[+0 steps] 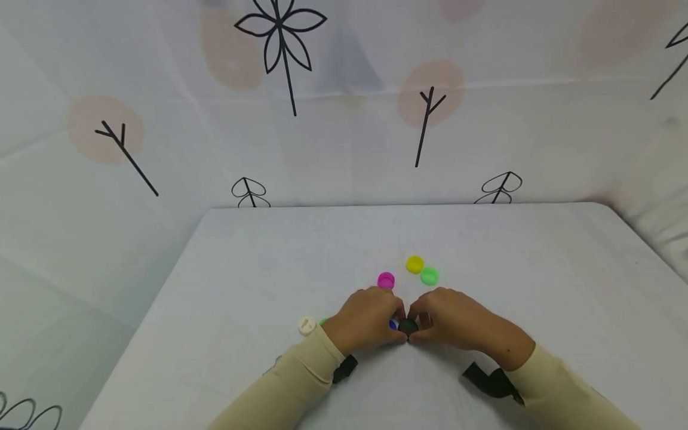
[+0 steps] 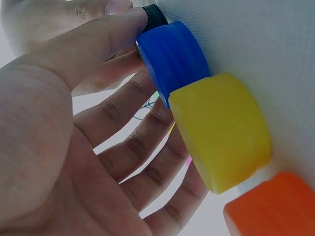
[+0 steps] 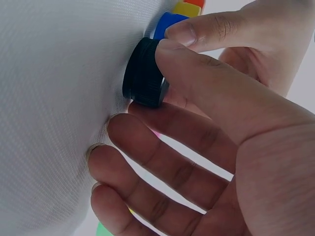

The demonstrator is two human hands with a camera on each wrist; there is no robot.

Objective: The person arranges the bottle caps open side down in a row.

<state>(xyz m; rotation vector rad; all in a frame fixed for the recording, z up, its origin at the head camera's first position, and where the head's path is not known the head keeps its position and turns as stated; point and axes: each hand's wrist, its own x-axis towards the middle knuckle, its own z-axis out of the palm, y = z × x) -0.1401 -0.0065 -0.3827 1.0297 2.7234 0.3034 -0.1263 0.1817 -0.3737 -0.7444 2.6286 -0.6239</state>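
One black cap (image 3: 142,73) sits on the white cloth (image 1: 242,257); the right hand (image 1: 457,319) pinches it between thumb and forefinger, its other fingers loosely bent. The left hand (image 1: 368,319) brings thumb and forefinger to the black cap's other side, beside the blue cap (image 2: 174,59); whether it grips either, I cannot tell. The blue one leads a row with a yellow cap (image 2: 221,132) and an orange cap (image 2: 275,211). A pink cap (image 1: 386,280) lies just past the left knuckles.

White surface (image 1: 242,269). Left of black cap (image 1: 408,326): blue cap (image 2: 174,59), yellow cap (image 2: 221,132), orange cap (image 2: 273,209) and, farthest, white cap (image 1: 307,325); beyond the black cap: magenta cap (image 1: 386,279), second yellow cap (image 1: 415,264), pale green cap (image 1: 429,276).
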